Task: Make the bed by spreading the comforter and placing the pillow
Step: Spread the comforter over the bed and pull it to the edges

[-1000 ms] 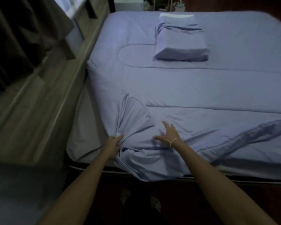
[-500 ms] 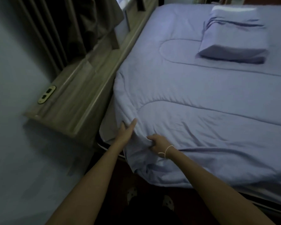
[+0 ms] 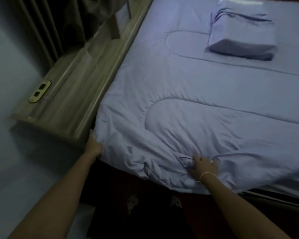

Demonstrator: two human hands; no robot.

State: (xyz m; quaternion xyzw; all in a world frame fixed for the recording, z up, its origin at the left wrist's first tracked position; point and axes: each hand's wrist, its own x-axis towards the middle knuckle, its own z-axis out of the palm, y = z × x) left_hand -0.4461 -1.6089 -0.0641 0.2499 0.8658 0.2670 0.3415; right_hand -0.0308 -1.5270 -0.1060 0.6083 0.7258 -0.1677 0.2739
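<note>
From the head camera, the comforter (image 3: 188, 104) lay spread over the bed, its near-left corner now drawn out to the corner of the mattress, where a second earlier that corner had been folded back on itself and bare sheet showed beside it. The left hand (image 3: 93, 145) gripped the comforter's edge at that corner, just beside the wooden ledge (image 3: 72, 94); its fingers were mostly hidden under the cloth, so its grip could be judged only from the bunched fabric around it. The right hand (image 3: 203, 167) pressed down on a knot of wrinkles near the foot edge, fingers spread, having let go of the fold it pinched half a second before. The pillow (image 3: 242, 33) sat on top of the comforter toward the far side. Judging by this, spreading was nearly done, with the near wrinkles left to smooth. No brand, label or writing could be read; a brass socket plate (image 3: 39, 91) on the ledge bore none.
</note>
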